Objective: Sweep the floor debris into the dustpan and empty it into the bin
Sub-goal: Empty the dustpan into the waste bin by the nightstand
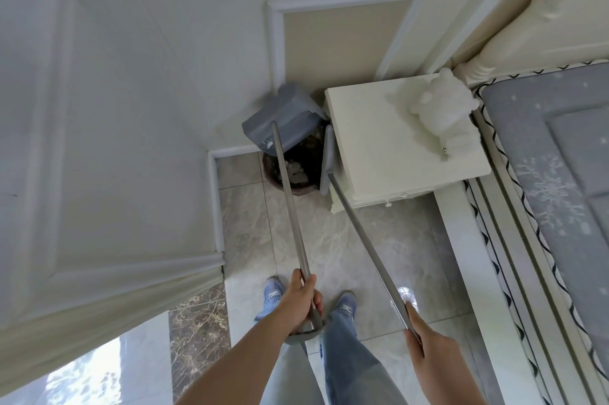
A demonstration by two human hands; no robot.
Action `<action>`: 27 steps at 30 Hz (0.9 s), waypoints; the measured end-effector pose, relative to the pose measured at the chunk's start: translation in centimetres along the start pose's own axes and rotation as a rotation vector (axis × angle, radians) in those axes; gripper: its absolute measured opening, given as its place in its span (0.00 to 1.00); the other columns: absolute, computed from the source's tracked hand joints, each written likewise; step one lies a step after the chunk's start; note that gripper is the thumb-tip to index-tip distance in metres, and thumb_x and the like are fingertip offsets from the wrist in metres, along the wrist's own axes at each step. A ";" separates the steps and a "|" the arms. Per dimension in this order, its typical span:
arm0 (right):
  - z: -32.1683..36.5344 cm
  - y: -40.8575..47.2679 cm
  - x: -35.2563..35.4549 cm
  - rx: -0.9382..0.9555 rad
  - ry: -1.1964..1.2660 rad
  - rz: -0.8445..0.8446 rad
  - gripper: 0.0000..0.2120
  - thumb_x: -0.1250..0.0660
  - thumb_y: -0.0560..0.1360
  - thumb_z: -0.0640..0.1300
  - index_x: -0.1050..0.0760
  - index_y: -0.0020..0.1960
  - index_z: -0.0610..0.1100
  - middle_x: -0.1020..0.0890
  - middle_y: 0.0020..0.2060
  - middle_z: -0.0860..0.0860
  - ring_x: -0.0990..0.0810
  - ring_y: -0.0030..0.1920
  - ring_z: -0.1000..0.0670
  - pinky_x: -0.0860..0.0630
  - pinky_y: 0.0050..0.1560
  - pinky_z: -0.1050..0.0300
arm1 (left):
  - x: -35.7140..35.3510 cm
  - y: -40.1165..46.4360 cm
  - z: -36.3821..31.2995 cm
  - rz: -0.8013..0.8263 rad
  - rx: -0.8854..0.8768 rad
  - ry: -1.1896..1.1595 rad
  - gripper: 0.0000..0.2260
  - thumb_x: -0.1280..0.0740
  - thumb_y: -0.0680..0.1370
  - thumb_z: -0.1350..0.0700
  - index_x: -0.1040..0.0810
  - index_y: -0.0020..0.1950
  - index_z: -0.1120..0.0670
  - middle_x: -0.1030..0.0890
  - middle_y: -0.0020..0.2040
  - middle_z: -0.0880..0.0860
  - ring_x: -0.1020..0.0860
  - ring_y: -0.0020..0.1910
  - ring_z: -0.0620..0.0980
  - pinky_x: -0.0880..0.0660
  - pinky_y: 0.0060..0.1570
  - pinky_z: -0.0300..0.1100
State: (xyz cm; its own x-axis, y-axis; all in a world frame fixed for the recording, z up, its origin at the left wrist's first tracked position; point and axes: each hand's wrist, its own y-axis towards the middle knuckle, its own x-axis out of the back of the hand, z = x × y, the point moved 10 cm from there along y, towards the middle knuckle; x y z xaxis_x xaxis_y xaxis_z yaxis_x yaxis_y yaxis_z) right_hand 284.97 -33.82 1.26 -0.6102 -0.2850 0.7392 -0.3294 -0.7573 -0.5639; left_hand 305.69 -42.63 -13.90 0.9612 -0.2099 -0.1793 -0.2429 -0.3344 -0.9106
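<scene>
The left hand [304,301] is wrapping its fingers around the top of the dustpan handle [290,203], just above its loop end, while the right hand [420,335] is gripping the broom handle [362,240] near its upper end. The grey dustpan [280,118] is hanging tilted over the round bin [290,174], which is sitting in the corner and already holding pale scraps. The broom head [328,160] is standing just beside the bin, against the side of the cream nightstand [395,147]. The likely risk is debris sliding past the rim if the pan is tipping off-centre, since the bin mouth looks narrow beside the pan; the long handle may also be making the tilt hard to steady, and the broom could be knocking the bin. Glossy marble-patterned floor tiles [329,240] are spreading underfoot, between a white panelled door [99,108] on the left and a bed [560,174] with a grey mat on the right; a white bear figure [438,114] is sitting on the nightstand.
</scene>
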 end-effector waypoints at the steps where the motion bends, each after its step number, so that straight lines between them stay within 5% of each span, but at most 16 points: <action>1: 0.2 -0.1 0.2 0.005 0.001 -0.002 0.29 0.22 0.67 0.35 0.24 0.67 0.42 0.46 0.17 0.61 0.42 0.16 0.60 0.36 0.25 0.64 | 0.0 -0.1 -0.1 0.000 0.002 -0.001 0.03 0.44 0.84 0.55 0.37 0.56 0.53 0.30 0.27 0.54 0.30 0.25 0.52 0.31 0.32 0.45; 9: 0.2 0.1 0.4 -0.070 0.046 -0.033 0.25 0.34 0.78 0.44 0.33 0.74 0.49 0.31 0.23 0.59 0.30 0.25 0.56 0.29 0.40 0.62 | -0.3 -1.8 -0.3 0.016 0.036 -0.071 0.04 0.44 0.84 0.54 0.39 0.52 0.52 0.33 0.28 0.53 0.33 0.25 0.50 0.32 0.29 0.42; 12: -0.2 -0.1 0.1 -0.090 0.063 -0.038 0.24 0.35 0.79 0.45 0.34 0.74 0.49 0.16 0.39 0.52 0.17 0.39 0.50 0.28 0.44 0.63 | -0.6 -2.7 -0.1 0.042 0.059 -0.139 0.07 0.44 0.84 0.53 0.40 0.49 0.53 0.34 0.28 0.53 0.35 0.26 0.50 0.34 0.31 0.43; 17: -0.5 0.2 -0.5 -0.102 0.041 -0.013 0.23 0.36 0.79 0.46 0.34 0.74 0.50 0.16 0.54 0.49 0.17 0.53 0.47 0.27 0.51 0.64 | 0.0 -3.5 -0.9 0.048 0.043 -0.187 0.08 0.43 0.84 0.54 0.41 0.48 0.53 0.35 0.28 0.53 0.36 0.25 0.49 0.34 0.28 0.42; 24: -1.9 -0.2 -1.1 -0.155 0.058 -0.041 0.20 0.29 0.73 0.38 0.23 0.66 0.42 0.14 0.41 0.43 0.16 0.43 0.40 0.24 0.44 0.57 | -0.4 -5.2 -4.9 0.055 0.008 -0.453 0.07 0.43 0.84 0.55 0.36 0.47 0.55 0.35 0.25 0.50 0.35 0.21 0.46 0.35 0.23 0.37; 27: -2.1 -0.2 -1.0 -0.108 0.071 -0.108 0.21 0.26 0.70 0.35 0.20 0.62 0.40 0.16 0.39 0.53 0.19 0.41 0.49 0.26 0.41 0.61 | -1.5 -6.3 -6.1 0.099 -0.016 -0.623 0.09 0.43 0.84 0.56 0.34 0.45 0.56 0.35 0.24 0.50 0.35 0.20 0.45 0.34 0.22 0.37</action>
State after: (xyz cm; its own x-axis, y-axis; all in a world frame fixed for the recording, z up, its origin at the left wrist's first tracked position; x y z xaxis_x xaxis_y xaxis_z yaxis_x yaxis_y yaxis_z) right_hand 284.09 -32.12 -0.12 -0.6154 -0.1601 0.7718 -0.4691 -0.7125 -0.5218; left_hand 304.97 -45.83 -5.62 0.8287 0.3328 -0.4499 -0.3318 -0.3553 -0.8739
